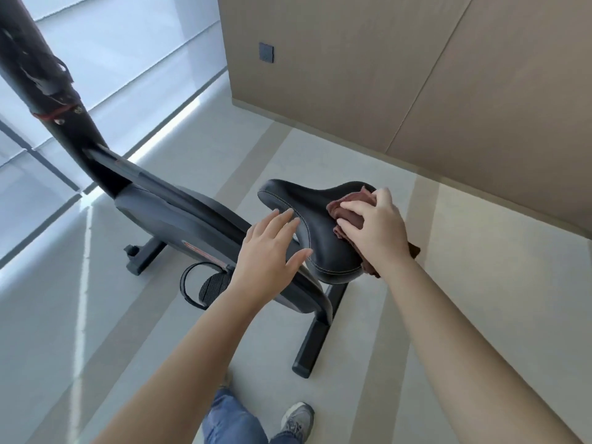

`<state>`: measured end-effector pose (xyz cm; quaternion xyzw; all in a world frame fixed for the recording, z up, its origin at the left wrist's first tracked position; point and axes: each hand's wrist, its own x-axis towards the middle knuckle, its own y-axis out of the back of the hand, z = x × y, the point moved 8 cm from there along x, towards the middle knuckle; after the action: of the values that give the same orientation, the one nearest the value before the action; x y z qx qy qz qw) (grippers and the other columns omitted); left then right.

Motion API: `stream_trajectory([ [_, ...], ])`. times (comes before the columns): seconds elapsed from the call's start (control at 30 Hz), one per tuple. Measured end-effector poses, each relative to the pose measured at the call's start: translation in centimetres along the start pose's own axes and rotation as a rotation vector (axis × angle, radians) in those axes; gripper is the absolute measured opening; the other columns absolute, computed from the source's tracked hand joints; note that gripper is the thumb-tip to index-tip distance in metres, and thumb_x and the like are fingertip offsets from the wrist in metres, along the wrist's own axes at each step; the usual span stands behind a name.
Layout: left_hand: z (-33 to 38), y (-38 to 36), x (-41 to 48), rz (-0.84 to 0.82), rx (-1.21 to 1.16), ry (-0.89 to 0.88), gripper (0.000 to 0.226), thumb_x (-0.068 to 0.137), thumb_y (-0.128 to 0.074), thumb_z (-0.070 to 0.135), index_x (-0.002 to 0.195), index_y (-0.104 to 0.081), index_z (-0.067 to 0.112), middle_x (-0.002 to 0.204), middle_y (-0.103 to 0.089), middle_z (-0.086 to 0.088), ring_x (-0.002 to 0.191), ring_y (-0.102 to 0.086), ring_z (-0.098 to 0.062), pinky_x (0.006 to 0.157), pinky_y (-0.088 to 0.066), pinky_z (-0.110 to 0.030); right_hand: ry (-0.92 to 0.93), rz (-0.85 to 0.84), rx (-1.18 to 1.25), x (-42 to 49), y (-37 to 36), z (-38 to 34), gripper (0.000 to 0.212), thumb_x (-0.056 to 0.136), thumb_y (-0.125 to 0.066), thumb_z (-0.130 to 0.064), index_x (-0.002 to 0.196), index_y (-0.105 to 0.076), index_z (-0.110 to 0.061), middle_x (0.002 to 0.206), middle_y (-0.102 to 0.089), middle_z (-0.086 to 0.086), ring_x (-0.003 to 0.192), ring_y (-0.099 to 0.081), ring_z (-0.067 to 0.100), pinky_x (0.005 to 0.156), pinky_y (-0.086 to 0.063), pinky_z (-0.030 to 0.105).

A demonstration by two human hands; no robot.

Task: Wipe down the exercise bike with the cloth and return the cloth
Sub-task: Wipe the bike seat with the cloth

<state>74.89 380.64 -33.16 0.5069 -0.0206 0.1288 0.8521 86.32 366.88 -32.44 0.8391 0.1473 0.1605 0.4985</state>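
While the left hand hovers with its fingers straight and spread, holding nothing, their tips lie at the near-left edge of the seat. Whether they touch the leather or hang just above it, I cannot tell. Right of those fingertips, on the seat's broad rear, the right hand bears down on the cloth. Its fingers curl over the bunched brown fabric with the thumb tucked against it, so the cloth is gripped and pressed to the seat. A tail of it hangs off the edge behind the wrist.

I'd judge the wiping step is under way, with the seat as the part in hand. The next move likely calls for drawing the cloth from under the right fingers toward the left fingertips and the nose. Pressure should stay even over the curve while the left hand steadies the seat. The bike body, post and pedal, all left of the left fingers, would follow, and returning the cloth comes last.

Up at the far left the post runs out of view, so handlebars and console are cut off. The seat's stem is hidden behind the left hand. Much of the cloth lies under the right palm. Where the cloth belongs is nowhere to be seen.
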Motion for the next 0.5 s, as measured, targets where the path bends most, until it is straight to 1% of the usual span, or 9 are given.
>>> stream_trajectory([
  [0.07,0.7,-0.4,1.1,-0.026,0.023,-0.054,0.055,0.086,-0.056,0.04,0.132,-0.044,0.013,0.143,-0.039,-0.005,0.136,-0.025,-0.023,0.11,-0.016,-0.039,-0.012,0.053,0.061,-2.7,0.2,0.3,0.028,0.08,-0.068,-0.031,0.107,-0.066,-0.026,0.109,-0.044,0.005,0.098,-0.053,0.026,0.083,-0.047,0.031],
  [0.17,1.5,-1.4,3.0,-0.102,0.076,-0.139,0.062,0.084,-0.055,0.046,0.135,-0.04,0.014,0.145,-0.035,-0.004,0.138,-0.02,-0.023,0.111,-0.013,-0.04,-0.016,0.106,0.195,-5.4,0.4,0.5,0.025,0.077,-0.071,-0.026,0.102,-0.069,-0.025,0.105,-0.046,0.004,0.099,-0.055,0.025,0.083,-0.052,0.037],
  [0.2,1.6,-1.7,3.7,-0.133,0.103,-0.166,0.065,0.082,-0.055,0.049,0.136,-0.038,0.015,0.147,-0.033,-0.003,0.138,-0.018,-0.022,0.111,-0.012,-0.041,-0.021,0.108,0.204,-4.9,0.4,0.6,0.024,0.077,-0.071,-0.026,0.101,-0.069,-0.024,0.104,-0.047,0.005,0.101,-0.055,0.026,0.082,-0.052,0.037],
  [0.27,1.6,-2.3,5.1,-0.182,0.143,-0.214,0.072,0.079,-0.057,0.052,0.137,-0.035,0.016,0.148,-0.031,-0.002,0.139,-0.016,-0.022,0.111,-0.011,-0.041,-0.059,0.109,0.159,-2.0,0.4,1.1,0.022,0.079,-0.069,-0.027,0.101,-0.069,-0.024,0.106,-0.048,0.008,0.103,-0.054,0.028,0.082,-0.049,0.033],
  [0.37,1.6,-2.5,6.9,-0.215,0.137,-0.246,0.076,0.075,-0.062,0.052,0.137,-0.036,0.015,0.147,-0.032,-0.003,0.138,-0.018,-0.023,0.111,-0.014,-0.041,-0.185,0.121,0.125,1.9,0.9,2.6,0.023,0.083,-0.064,-0.03,0.105,-0.067,-0.024,0.113,-0.047,0.009,0.106,-0.052,0.03,0.085,-0.044,0.032],
  [0.47,2.0,-3.0,7.8,-0.247,0.116,-0.292,0.075,0.076,-0.061,0.052,0.135,-0.039,0.013,0.146,-0.035,-0.004,0.137,-0.021,-0.024,0.11,-0.014,-0.039,-0.248,0.141,0.155,1.0,0.9,3.3,0.023,0.083,-0.064,-0.028,0.105,-0.067,-0.026,0.114,-0.046,0.008,0.11,-0.051,0.028,0.09,-0.045,0.034],
  [0.5,2.1,-3.2,7.9,-0.258,0.115,-0.307,0.074,0.077,-0.06,0.052,0.135,-0.039,0.013,0.145,-0.035,-0.004,0.137,-0.021,-0.024,0.11,-0.014,-0.039,-0.264,0.151,0.197,-0.3,0.7,3.4,0.022,0.082,-0.065,-0.027,0.104,-0.067,-0.027,0.114,-0.045,0.006,0.113,-0.05,0.024,0.092,-0.044,0.03],
])
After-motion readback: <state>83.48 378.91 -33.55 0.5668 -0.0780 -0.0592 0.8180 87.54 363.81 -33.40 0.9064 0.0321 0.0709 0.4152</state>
